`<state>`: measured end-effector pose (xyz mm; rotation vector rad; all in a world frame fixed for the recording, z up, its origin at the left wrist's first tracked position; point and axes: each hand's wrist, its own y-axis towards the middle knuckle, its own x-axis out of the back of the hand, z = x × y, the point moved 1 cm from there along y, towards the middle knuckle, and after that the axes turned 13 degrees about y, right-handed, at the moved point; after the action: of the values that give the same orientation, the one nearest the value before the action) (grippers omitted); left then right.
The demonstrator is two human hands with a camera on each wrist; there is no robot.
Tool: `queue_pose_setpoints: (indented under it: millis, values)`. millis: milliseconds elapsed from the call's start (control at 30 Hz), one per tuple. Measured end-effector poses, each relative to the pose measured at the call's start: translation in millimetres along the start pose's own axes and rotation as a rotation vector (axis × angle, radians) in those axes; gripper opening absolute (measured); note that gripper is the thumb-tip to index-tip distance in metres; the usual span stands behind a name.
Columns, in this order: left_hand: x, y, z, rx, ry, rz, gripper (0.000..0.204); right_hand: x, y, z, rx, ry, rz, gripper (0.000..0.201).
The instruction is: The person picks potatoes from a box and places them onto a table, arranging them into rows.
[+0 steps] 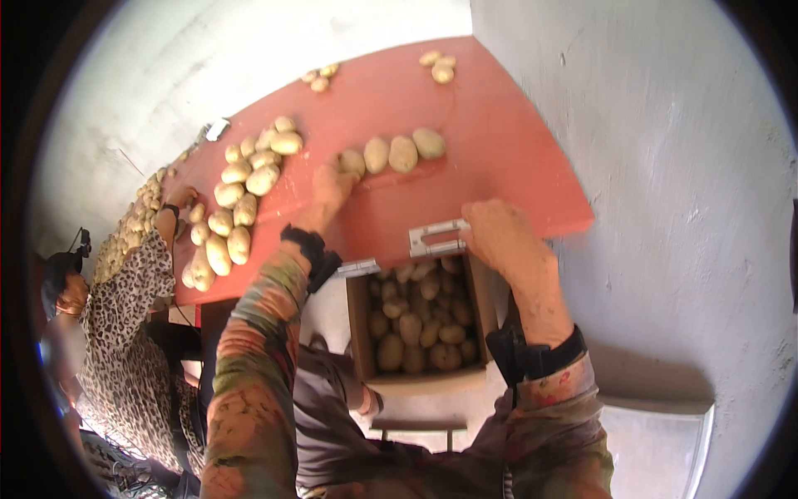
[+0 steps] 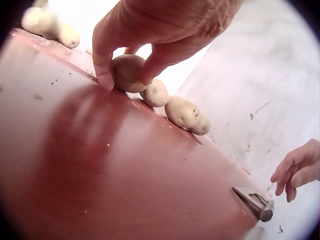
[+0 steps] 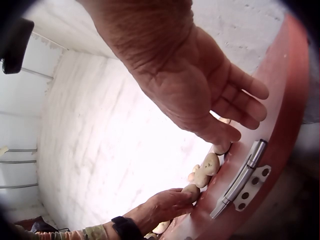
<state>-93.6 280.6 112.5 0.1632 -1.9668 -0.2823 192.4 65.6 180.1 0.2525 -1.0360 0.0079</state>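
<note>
My left hand (image 1: 331, 190) holds a potato (image 2: 129, 73) between fingers and thumb at the left end of a short row on the red table. Beside that potato stand three more potatoes (image 1: 403, 155), set side by side. My right hand (image 1: 505, 239) hovers near the table's front edge, close by a metal hinge (image 1: 416, 242). In the right wrist view its fingers (image 3: 243, 107) are stretched out and nothing is in them. Below the edge, a cardboard box (image 1: 357, 333) contains many potatoes (image 1: 411, 328).
Left of the row lies a larger group of potatoes (image 1: 236, 172). Two small clusters sit toward the back, one of them potatoes (image 1: 442, 74) near the wall (image 1: 648, 166). A second person in a leopard-print top (image 1: 125, 333) reaches over the table's left end.
</note>
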Motion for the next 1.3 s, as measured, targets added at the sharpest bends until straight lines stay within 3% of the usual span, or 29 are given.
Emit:
queue_pose_setpoints:
  millis: [67,233,300,400,433,500,533,600,667,800,867,900,967,1100,1167,1267,1300]
  values:
    - [-4.9,4.0,4.0,0.029,-0.166,0.029,0.066,5.8,-3.0,-1.8,0.038,0.007,-0.023,0.017]
    - [12.2,-1.5,-20.1,0.089,-0.083,0.049,0.068,13.6,7.4,-1.7,0.017,0.029,0.018,0.017]
    - [14.0,-2.3,-21.8,0.091,0.028,-0.118,0.068,12.0,16.2,-3.6,0.029,0.032,0.018,0.018]
    - [30.2,-7.1,-28.9,0.045,-0.040,-0.201,0.064,19.1,25.0,1.6,0.006,0.036,0.049,0.019]
    - [39.5,-21.3,-46.2,0.049,-0.033,-0.181,0.064,19.4,26.5,0.3,0.008,0.036,0.049,0.019]
    - [67.8,-66.2,-99.4,-0.154,-0.233,-0.320,0.042,14.9,36.3,0.5,0.002,0.041,0.071,0.019]
    - [73.8,-85.1,-114.6,-0.144,-0.230,-0.307,0.042,11.8,41.0,1.0,0.000,0.049,0.079,0.018]
    - [77.8,-121.8,-139.3,-0.275,-0.586,-0.039,0.021,4.7,46.4,0.7,0.004,0.051,0.083,0.018]
    - [74.8,-151.2,-150.7,-0.433,-0.453,-0.081,0.017,-3.1,48.5,-0.1,0.025,0.040,0.034,0.019]
    - [35.7,-183.0,-138.9,-0.473,-0.590,-0.009,0.014,-7.0,56.7,-0.4,0.049,0.047,0.036,0.020]
    - [11.9,-194.6,-126.7,-0.373,-0.494,0.509,0.012,-2.8,57.4,3.6,-0.003,0.051,0.101,0.021]
    - [-0.1,-196.4,-119.1,-0.374,-0.496,0.513,0.012,-5.1,58.5,3.2,-0.007,0.051,0.103,0.021]
    - [-26.8,-203.3,-103.4,-0.356,-0.113,0.840,0.018,-6.9,59.9,2.8,-0.011,0.040,0.119,0.021]
    - [-90.8,-232.4,-63.6,-0.444,-0.054,0.822,0.026,-2.0,55.4,5.0,-0.043,0.032,0.097,0.021]
    - [-120.3,-249.4,-48.6,-0.607,-0.016,0.587,0.034,1.2,52.4,6.1,-0.060,0.014,0.106,0.020]
    - [-122.8,-262.5,-58.9,-0.617,0.054,0.721,0.041,2.6,45.7,7.7,-0.014,-0.009,0.050,0.018]
    - [-135.8,-269.1,-55.9,-0.631,0.062,0.696,0.041,2.7,42.5,5.6,-0.003,-0.018,0.023,0.018]
